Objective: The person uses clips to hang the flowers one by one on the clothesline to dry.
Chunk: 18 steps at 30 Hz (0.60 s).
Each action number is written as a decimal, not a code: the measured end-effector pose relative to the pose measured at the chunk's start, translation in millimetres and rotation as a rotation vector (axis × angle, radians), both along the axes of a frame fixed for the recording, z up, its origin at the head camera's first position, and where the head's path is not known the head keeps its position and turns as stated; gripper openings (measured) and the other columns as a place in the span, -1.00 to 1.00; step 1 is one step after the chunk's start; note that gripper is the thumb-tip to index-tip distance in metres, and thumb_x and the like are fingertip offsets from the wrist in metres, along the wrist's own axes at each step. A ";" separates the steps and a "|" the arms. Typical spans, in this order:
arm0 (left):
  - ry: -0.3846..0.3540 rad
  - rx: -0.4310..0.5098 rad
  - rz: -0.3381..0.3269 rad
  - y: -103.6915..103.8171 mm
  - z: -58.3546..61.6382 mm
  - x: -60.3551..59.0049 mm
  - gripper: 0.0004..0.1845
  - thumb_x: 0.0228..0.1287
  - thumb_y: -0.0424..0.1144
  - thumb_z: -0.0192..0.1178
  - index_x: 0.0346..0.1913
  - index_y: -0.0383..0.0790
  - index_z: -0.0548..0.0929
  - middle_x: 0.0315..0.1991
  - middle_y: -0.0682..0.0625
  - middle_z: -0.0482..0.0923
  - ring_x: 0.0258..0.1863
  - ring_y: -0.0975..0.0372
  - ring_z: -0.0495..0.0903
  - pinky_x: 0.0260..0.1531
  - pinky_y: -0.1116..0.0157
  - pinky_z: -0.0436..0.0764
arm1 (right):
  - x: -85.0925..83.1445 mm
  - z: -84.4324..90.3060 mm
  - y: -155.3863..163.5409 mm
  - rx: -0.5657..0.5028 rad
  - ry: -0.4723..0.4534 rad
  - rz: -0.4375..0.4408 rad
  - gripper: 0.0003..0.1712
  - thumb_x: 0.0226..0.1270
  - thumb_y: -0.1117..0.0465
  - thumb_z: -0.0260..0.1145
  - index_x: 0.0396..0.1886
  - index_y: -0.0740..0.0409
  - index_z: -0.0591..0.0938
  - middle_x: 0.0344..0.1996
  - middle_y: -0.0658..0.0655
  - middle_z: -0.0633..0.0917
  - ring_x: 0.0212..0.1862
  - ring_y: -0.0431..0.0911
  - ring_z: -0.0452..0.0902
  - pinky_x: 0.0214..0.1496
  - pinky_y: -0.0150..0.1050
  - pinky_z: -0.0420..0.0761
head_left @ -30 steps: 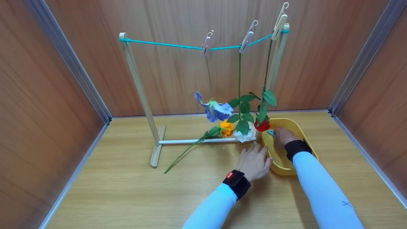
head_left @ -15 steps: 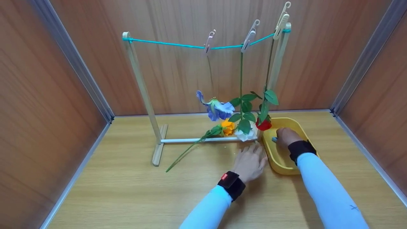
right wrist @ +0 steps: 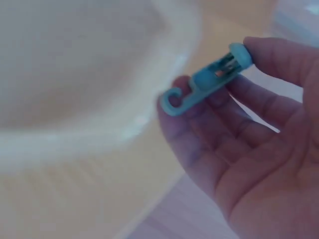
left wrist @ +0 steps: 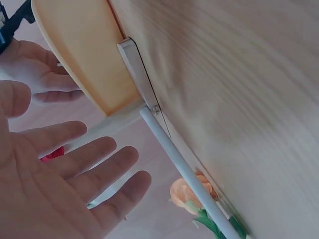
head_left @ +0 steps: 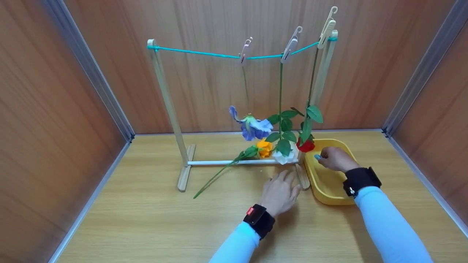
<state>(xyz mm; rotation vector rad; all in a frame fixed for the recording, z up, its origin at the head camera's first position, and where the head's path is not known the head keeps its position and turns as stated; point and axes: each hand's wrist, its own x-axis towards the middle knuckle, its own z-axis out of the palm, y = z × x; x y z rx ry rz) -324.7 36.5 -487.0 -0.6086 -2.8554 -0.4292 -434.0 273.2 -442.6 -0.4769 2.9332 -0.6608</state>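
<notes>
My right hand (head_left: 337, 159) is over the yellow tray (head_left: 331, 201), holding a blue clothespin (right wrist: 207, 82) with a hooked end between thumb and fingers. My left hand (head_left: 279, 193) hovers over the table by the rack's right foot (head_left: 302, 177), its fingers spread and nothing in them. Just beyond it, an orange flower (head_left: 264, 148) with a green stem lies across the white crossbar (head_left: 212, 163). From the teal cord (head_left: 197, 52) hang a blue flower (head_left: 252, 128), a white flower (head_left: 285, 156) and a red rose (head_left: 305, 145), heads down, each clipped by a clothespin.
The wooden rack's left post (head_left: 168, 98) and right post (head_left: 324, 69) carry the cord. Wood-grain panels with grey metal corner strips (head_left: 98, 73) enclose the table on the left, back and right.
My right hand has risen slightly within the tray area with the clothespin still in its fingers. My left hand has drawn back a little toward me and left, uncovering the rack's right foot.
</notes>
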 end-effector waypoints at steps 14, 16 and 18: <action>0.031 0.085 0.016 -20.3 15.1 9.1 -0.42 0.65 0.12 -0.13 0.48 -0.15 0.46 0.46 -0.13 0.44 0.35 0.01 0.52 0.31 -0.02 0.52 | 50.8 55.1 -21.9 0.119 -0.019 0.127 -0.73 0.46 0.20 0.31 -0.11 0.38 0.70 -0.27 0.21 0.73 -0.28 0.02 0.59 -0.18 -0.01 0.66; 0.052 0.094 0.014 -23.0 16.8 11.0 -0.43 0.66 0.10 -0.13 0.47 -0.17 0.47 0.45 -0.14 0.45 0.34 0.01 0.54 0.30 -0.02 0.53 | 59.0 55.2 -27.7 0.098 -0.003 0.146 -0.76 0.47 0.23 0.32 -0.10 0.37 0.71 -0.26 0.20 0.75 -0.26 0.02 0.61 -0.14 0.02 0.68; 0.060 0.107 0.013 -26.1 18.4 13.1 -0.43 0.66 0.09 -0.13 0.48 -0.18 0.46 0.45 -0.14 0.44 0.34 0.00 0.54 0.30 -0.03 0.53 | 66.2 54.0 -33.4 0.070 0.017 0.167 -0.79 0.48 0.25 0.33 -0.10 0.34 0.72 -0.25 0.19 0.76 -0.23 0.03 0.62 -0.10 0.04 0.69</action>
